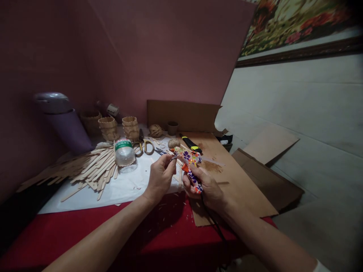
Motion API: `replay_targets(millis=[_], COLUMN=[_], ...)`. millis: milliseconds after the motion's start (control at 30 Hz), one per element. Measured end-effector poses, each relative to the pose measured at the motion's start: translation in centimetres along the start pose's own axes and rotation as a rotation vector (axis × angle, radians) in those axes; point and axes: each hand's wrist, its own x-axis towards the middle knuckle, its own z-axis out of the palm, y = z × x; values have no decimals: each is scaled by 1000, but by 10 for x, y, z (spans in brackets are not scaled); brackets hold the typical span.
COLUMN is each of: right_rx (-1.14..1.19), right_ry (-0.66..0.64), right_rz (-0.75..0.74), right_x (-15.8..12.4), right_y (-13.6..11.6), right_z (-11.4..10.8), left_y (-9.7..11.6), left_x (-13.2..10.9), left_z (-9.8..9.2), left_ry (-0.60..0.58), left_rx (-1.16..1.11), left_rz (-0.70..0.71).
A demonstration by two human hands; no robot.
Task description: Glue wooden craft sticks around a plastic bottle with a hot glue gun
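Note:
My right hand [202, 185] is wrapped round the handle of a flower-patterned glue gun [194, 160] with an orange trigger and a black cord. The gun's orange nozzle points left. Close to that nozzle, my left hand [162, 173] pinches something small and dark that I cannot make out. Just behind my left hand lie small dark-bladed scissors [160, 151]. A brown cardboard sheet [235, 181] lies under and beside my right hand, with a yellow and black cutter [191, 144] on it.
Wooden sticks [99, 170] are piled on white paper [141, 185] at the left, beside a clear plastic bottle piece [124, 153]. Behind are gold-handled scissors [148, 146], two wooden cups [130, 129], a twine ball [155, 130] and a purple flask [68, 128]. Upright cardboard [181, 115] stands at the back.

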Motion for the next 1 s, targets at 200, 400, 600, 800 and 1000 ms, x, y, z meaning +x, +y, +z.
replay_targets(millis=[200,400,600,800,1000], right_rx=[85,127,109,101,86], right_ry=[-4,-2,23,46,19], right_rz=[12,28,12,6,23], right_x=[-3,-4,-3,-4,-5], right_y=[-2,-6,-6,-8,-9], right_z=[1,-1,-5,-2,-2], left_y=[2,6,16,21,18], left_x=[-3,1,2,1,2], left_z=[-5,-4,-3,-7,-14], left_ry=[25,30,-27,-98,-126], left_rx=[212,34,-162,-182,-25], left_rz=[101,-33,-195,-108,-10])
